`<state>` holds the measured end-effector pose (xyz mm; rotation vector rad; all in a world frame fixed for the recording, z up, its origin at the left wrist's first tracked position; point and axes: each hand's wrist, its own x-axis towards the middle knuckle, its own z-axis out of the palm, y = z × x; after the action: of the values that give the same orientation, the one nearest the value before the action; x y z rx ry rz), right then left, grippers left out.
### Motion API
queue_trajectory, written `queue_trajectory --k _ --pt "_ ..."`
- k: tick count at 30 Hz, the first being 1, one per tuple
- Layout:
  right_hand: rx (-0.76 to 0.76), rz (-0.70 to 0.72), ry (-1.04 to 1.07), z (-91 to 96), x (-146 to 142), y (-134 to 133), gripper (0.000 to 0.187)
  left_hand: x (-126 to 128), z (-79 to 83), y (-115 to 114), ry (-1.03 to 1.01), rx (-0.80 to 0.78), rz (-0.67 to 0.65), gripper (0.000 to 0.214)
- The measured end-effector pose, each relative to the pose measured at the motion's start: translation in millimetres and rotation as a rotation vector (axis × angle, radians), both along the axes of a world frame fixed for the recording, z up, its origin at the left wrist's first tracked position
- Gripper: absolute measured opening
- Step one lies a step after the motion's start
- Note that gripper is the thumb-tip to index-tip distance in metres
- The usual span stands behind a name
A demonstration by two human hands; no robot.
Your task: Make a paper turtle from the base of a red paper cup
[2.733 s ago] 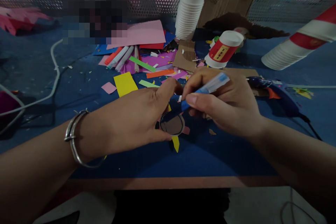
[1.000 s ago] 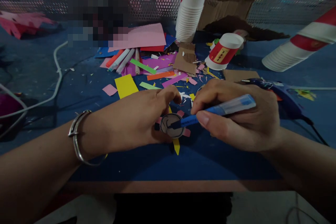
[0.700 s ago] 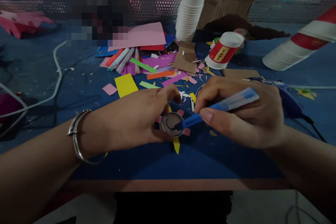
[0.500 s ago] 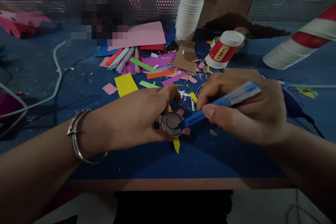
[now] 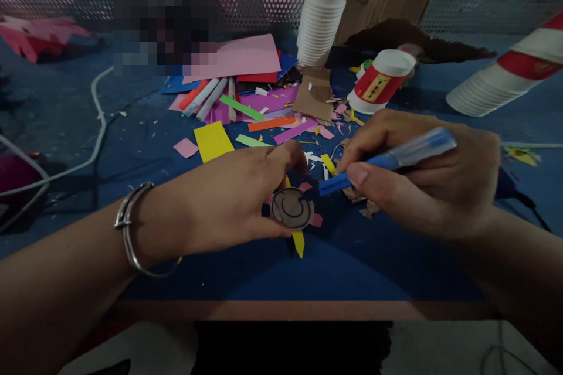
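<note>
At two o'clock from the disc (image 5: 292, 209), your right hand (image 5: 422, 184) grasps the marker (image 5: 387, 160); your left hand (image 5: 229, 193), clasping the disc, should brace it.

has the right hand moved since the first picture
Yes: the right hand has moved rightward relative to the single cup, and now hides most of the blue tool.

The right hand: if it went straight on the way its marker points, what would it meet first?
Probably the round disc in the left hand: the blue marker in the right hand aims toward its edge, near a pink tab. Depth there is unclear.
</note>
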<state>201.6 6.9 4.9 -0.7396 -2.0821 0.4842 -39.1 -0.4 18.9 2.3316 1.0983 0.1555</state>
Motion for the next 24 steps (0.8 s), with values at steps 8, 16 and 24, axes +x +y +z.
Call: queue_trajectory --k 8,16,24 --pt "0.025 -0.054 0.026 -5.7 -7.1 -4.4 0.014 0.7 1.4 -0.2 -0.028 -0.002 0.011 0.044" --pt "0.048 0.02 0.006 -4.9 -10.4 -6.9 0.016 0.8 1.0 -1.3 -0.04 -0.001 0.014 0.042" --pt "0.039 -0.031 0.024 -6.7 -8.1 -10.4 0.015 1.7 0.3 -0.7 -0.045 -0.011 0.013 0.045"
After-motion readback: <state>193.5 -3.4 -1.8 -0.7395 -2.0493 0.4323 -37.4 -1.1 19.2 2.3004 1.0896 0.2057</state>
